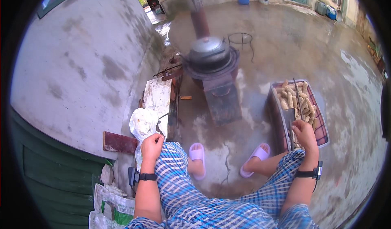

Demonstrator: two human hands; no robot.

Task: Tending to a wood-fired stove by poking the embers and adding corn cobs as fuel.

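My left hand (152,148) is by my left knee with its fingers curled, and nothing shows in it. A white plastic bag (143,122) lies just beyond it. My right hand (306,135) is bent over the near part of a crate (323,128) of bare corn cobs (302,102). A thin dark rod (298,97) lies across the cobs and runs towards my right fingers; whether they touch it is unclear. Beside it, a dark flat-bladed tool (289,116) leans in the crate. Ahead stands a stove (223,103) with a lidded metal kettle (209,54) on top.
A rusty stovepipe (200,21) rises behind the kettle. Right of it stands a metal ring stand (241,39). A stained white board (157,97) lies along the left wall, with a dark red wooden block (119,142) nearer. Printed sacks (113,207) lie at lower left.
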